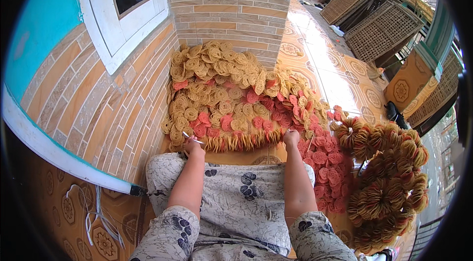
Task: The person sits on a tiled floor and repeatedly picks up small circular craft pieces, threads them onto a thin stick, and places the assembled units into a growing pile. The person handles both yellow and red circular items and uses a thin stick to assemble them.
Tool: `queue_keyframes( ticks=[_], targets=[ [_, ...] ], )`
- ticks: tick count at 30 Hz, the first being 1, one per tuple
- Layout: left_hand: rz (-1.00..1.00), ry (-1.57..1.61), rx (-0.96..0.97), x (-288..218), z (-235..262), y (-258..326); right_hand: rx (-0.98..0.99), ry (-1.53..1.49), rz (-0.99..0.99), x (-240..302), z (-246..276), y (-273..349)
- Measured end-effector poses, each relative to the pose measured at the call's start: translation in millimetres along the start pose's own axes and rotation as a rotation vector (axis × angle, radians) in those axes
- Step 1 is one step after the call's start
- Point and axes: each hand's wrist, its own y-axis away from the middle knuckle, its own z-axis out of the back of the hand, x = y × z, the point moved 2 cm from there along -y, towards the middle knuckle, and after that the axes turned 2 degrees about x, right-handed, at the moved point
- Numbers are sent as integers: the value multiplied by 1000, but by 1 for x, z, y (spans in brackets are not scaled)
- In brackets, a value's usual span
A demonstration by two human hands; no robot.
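A row of thin yellow and red discs (241, 142), lacy and coiled like raw crackers, is strung on edge between my two hands. My left hand (193, 145) is closed at the left end of the row, with a white strip (195, 139) sticking out of it. At the right end, my right hand (291, 138) pinches the string, a bit of white showing at its fingertips. Just beyond the row spreads a big heap of loose yellow discs (217, 66) with red ones (253, 96) mixed in. Pinkish-red discs (327, 162) lie on the floor beside my right forearm.
Bundled rings of strung discs (387, 182) lie at the right. White strips (98, 214) trail over the tiled floor at lower left. A tiled wall (231, 9) and white-framed door (120, 14) bound the left and far sides. Woven racks (384, 29) lean at far right.
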Motion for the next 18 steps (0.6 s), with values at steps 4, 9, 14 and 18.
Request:
queue_keyframes(
  ticks=[4, 9, 14, 18],
  targets=[
    [-101, 38, -145, -15, 3, -4, -16, -383, 249, 46, 35, 47],
    [-139, -29, -77, -17, 12, -14, -59, -362, 789, 110, 72, 125],
    [14, -79, 84, 0, 3, -21, -256, -337, 811, 137, 128, 139],
    [49, -7, -36, 2, 7, -22, -196, -43, 1359, 152, 126, 173]
  ],
)
